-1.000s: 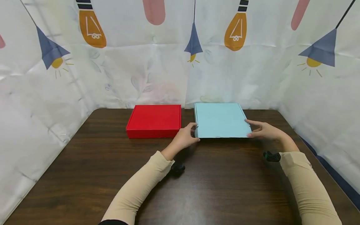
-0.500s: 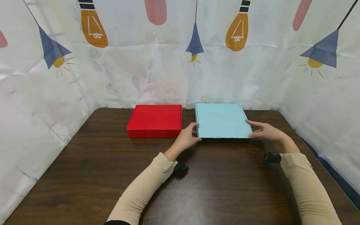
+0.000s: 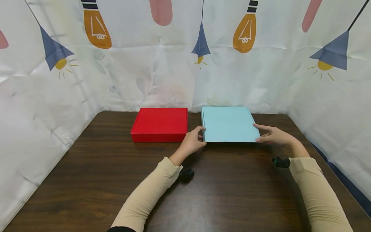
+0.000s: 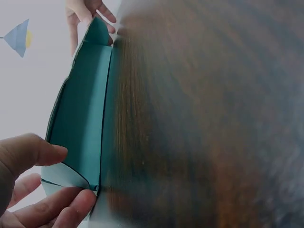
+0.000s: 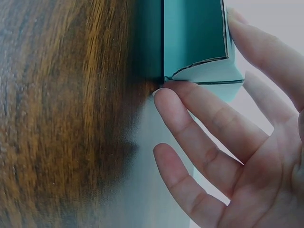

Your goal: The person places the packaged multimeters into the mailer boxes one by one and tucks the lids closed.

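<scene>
A light blue cardboard box (image 3: pixel 229 124) lies at the back of the table, right of the middle. My left hand (image 3: pixel 192 141) holds its front left corner; in the left wrist view the thumb (image 4: pixel 52 153) is at the lid's edge and fingers press the side below. At the front right corner, my right hand (image 3: pixel 275 135) has its thumb and fingertips against the box. Both wrist views show a teal front panel (image 5: pixel 197 35) under the raw-edged lid, with a folded flap at each end. What lies inside the box is hidden.
A closed red box (image 3: pixel 162 120) sits left of the blue one, close to my left hand. Behind both boxes hangs a white printed curtain (image 3: pixel 124 74). Dark wood tabletop (image 3: pixel 226 190) stretches out in front.
The head view has shifted very slightly. My left thumb has moved a touch at the front left corner; both hands stay at the blue box, which looks unchanged.
</scene>
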Available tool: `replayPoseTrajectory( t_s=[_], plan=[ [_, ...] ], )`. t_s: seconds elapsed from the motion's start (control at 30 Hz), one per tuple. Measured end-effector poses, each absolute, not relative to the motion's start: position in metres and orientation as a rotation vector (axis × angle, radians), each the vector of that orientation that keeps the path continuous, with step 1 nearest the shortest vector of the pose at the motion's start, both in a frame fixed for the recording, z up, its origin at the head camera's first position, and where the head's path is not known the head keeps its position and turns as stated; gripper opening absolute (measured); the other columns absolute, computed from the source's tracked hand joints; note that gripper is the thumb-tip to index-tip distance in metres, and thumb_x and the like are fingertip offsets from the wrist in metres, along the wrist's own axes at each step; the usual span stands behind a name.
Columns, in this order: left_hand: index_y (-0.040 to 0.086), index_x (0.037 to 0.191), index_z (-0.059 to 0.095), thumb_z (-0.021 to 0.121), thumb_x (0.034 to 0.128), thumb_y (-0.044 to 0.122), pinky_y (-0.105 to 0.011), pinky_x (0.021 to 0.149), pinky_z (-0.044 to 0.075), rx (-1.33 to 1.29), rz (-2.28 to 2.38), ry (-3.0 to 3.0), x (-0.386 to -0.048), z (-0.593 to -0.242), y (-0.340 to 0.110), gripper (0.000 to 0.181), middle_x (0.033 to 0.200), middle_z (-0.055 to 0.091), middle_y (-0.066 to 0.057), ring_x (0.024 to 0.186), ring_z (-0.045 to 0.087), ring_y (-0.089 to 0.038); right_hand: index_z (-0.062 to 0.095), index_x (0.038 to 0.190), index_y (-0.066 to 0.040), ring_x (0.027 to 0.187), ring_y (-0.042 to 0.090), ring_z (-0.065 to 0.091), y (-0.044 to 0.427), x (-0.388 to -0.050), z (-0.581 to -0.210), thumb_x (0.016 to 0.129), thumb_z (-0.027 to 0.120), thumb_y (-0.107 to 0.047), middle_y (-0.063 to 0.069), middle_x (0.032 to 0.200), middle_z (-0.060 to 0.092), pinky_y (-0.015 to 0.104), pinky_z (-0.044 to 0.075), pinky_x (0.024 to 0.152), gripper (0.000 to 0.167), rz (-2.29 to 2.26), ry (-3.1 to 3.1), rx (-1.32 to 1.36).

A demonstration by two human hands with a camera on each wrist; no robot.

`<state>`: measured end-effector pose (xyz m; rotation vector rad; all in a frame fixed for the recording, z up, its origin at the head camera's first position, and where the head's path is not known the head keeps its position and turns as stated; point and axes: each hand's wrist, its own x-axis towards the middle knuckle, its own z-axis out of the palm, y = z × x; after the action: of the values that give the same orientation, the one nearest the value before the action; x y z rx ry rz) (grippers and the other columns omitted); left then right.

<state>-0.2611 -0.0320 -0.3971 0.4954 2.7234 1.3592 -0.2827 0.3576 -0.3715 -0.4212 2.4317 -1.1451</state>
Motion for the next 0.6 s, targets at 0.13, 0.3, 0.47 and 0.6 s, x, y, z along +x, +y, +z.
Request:
replayPoseTrajectory(
  t_s=[0.13, 0.3, 0.47, 0.6],
  plan=[
    [0.008, 0.14, 0.056, 0.078, 0.0878, 0.004, -0.038, 0.081, 0.06, 0.497, 1.345, 2.743, -0.2626, -0.3978, -0.0309, 0.057, 0.119, 0.071, -0.02, 0.104, 0.071, -0.028, 0.013, 0.164, -0.005, 0.125, 0.044, 0.059, 0.3584, -0.282, -0.3714, 0.101, 0.067, -0.021, 0.036, 0.142, 0.05, 0.062, 0.045, 0.102, 0.084, -1.146, 2.426, -0.428],
    [0.009, 0.14, 0.057, 0.078, 0.0874, 0.006, -0.036, 0.078, 0.059, 0.504, 1.333, 2.757, -0.2634, -0.3991, -0.0295, 0.057, 0.113, 0.073, -0.018, 0.101, 0.071, -0.026, 0.013, 0.164, -0.005, 0.126, 0.045, 0.058, 0.3583, -0.2822, -0.3708, 0.101, 0.068, -0.02, 0.036, 0.142, 0.05, 0.061, 0.044, 0.103, 0.085, -1.146, 2.418, -0.41],
    [0.009, 0.141, 0.056, 0.078, 0.0876, 0.006, -0.035, 0.075, 0.057, 0.525, 1.324, 2.775, -0.2636, -0.3991, -0.0287, 0.058, 0.111, 0.074, -0.017, 0.103, 0.071, -0.026, 0.013, 0.164, -0.005, 0.127, 0.044, 0.057, 0.358, -0.2841, -0.3697, 0.101, 0.068, -0.023, 0.036, 0.144, 0.049, 0.062, 0.043, 0.104, 0.086, -1.138, 2.411, -0.414],
    [0.009, 0.143, 0.054, 0.079, 0.0879, 0.005, -0.036, 0.076, 0.058, 0.52, 1.32, 2.766, -0.2644, -0.3994, -0.0293, 0.061, 0.114, 0.073, -0.018, 0.104, 0.071, -0.026, 0.013, 0.163, -0.005, 0.123, 0.037, 0.062, 0.358, -0.2844, -0.3696, 0.101, 0.068, -0.025, 0.035, 0.142, 0.051, 0.061, 0.046, 0.102, 0.086, -1.108, 2.426, -0.438]
  ],
)
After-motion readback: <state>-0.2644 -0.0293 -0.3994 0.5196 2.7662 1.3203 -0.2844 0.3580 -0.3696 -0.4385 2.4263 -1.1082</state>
